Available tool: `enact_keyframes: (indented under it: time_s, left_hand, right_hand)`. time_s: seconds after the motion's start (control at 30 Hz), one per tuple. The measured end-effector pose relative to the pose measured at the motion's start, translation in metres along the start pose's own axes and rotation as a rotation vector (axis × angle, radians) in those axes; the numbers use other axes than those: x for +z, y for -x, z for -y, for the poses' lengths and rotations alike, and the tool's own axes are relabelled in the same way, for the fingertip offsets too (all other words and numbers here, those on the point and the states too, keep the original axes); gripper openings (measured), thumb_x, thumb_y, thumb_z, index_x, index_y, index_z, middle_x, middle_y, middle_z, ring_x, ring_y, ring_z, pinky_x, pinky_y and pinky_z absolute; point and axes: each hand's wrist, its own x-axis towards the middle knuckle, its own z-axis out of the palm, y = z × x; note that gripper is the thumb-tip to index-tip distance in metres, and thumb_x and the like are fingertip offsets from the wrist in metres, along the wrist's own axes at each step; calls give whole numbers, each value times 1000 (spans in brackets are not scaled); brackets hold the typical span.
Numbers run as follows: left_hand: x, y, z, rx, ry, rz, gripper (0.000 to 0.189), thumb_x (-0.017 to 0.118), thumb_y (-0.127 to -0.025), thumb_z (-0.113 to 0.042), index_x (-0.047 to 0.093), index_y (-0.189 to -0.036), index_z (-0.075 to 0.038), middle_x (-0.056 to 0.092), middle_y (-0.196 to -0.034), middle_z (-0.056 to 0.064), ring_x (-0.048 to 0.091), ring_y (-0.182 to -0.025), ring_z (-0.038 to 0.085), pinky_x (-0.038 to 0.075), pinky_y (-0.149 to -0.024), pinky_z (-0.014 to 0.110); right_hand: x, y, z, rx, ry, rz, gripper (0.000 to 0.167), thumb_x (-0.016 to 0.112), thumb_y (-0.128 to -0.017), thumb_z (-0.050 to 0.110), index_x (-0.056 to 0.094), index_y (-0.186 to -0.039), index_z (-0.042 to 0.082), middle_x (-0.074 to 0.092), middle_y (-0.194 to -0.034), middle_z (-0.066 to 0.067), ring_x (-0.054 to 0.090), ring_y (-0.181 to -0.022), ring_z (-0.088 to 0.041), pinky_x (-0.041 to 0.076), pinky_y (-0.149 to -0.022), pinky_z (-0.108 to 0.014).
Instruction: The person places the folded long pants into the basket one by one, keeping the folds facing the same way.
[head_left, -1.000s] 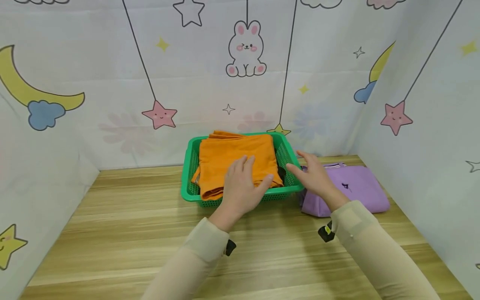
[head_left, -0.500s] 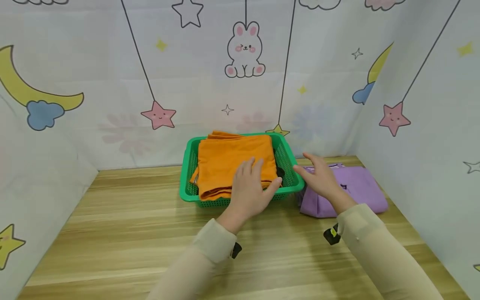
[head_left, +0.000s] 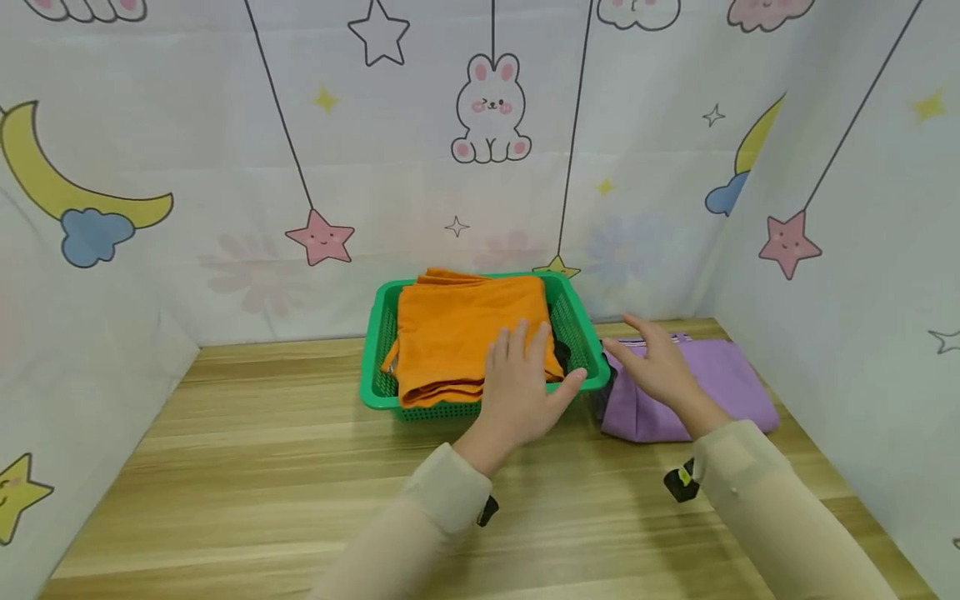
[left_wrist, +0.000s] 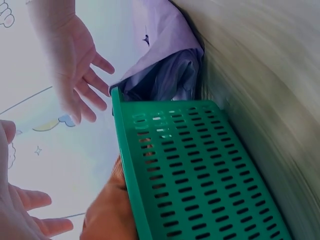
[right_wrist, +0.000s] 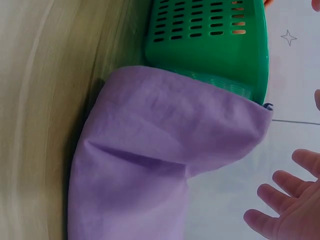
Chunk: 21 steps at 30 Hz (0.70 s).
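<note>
A folded orange cloth (head_left: 465, 333) lies in a green plastic basket (head_left: 371, 350) at the back of the table. My left hand (head_left: 517, 400), fingers spread and nearly straight, hovers over the basket's front right part and holds nothing. To its right, my right hand (head_left: 663, 371) hangs above a folded purple fabric item (head_left: 720, 383), fingers loosely extended and apart from it. This purple item, with a small dark emblem, leans against the basket's right side in the right wrist view. Its dark inner layer shows in the left wrist view.
A wood-grain table (head_left: 247, 483) carries everything. White patterned curtains (head_left: 405, 183) close in the back and both sides. Something dark (head_left: 562, 354) sits inside the basket, right of the orange cloth, mostly hidden.
Both hands have drifted right and slightly toward me, away from the basket's middle. Basket, orange cloth and purple item stay in place; the head view has tilted slightly.
</note>
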Motion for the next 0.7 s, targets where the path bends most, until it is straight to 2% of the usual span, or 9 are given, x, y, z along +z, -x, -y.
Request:
enact_keyframes:
  time_s: [0.2, 0.7]
  left_hand:
    - [3, -1, -8, 0, -25, 26, 80, 31, -91, -68, 21, -152, -18, 19, -157, 13, 15, -144, 38, 18, -115, 55]
    - [16, -7, -21, -4, -62, 74, 81, 38, -89, -68, 27, -150, -17, 20, -156, 12, 19, -143, 36, 20, -115, 52]
  right_hand:
    - [-3, 4, -7, 11, 5, -9, 77, 42, -95, 56, 21, -151, 8, 22, -153, -23, 19, -140, -45, 22, -106, -67]
    - [-8, 7, -21, 27, 16, -34, 80, 44, -93, 58, 21, -151, 7, 23, -152, -25, 19, -138, -47, 22, -105, -67]
